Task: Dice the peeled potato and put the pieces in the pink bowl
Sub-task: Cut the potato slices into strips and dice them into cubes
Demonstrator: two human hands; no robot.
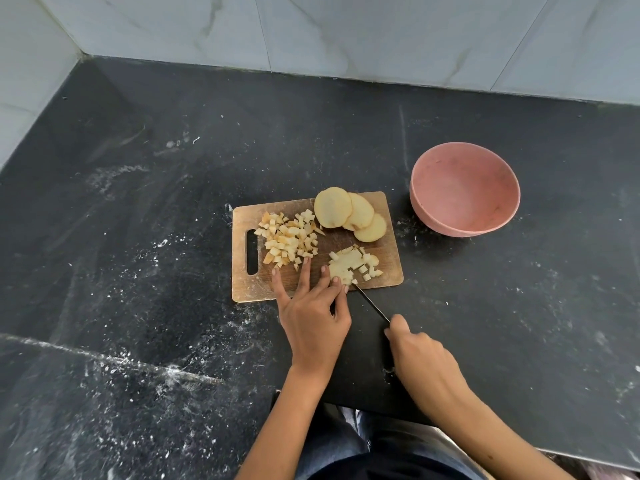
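Three slices (pixel 349 213) remain uncut at the board's (pixel 242 289) far edge; the pink bowl (pixel 464 188) holds nothing. Left hand (pixel 311 313) spread, pressing a half-diced slice (pixel 343 268); right hand (pixel 420 358) grips the knife (pixel 372 303).

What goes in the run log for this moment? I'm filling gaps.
left hand steadies potato slice | right hand holds knife | diced pile on cutting board | pink bowl empty

Counted at centre frame: one wooden cutting board (pixel 388 271), three potato slices (pixel 349 214), two heaps of diced pieces (pixel 289 240), individual dice too many to count. One knife (pixel 372 303). One pink bowl (pixel 464 188) at right. Two hands were present: left hand (pixel 311 313), right hand (pixel 420 358).
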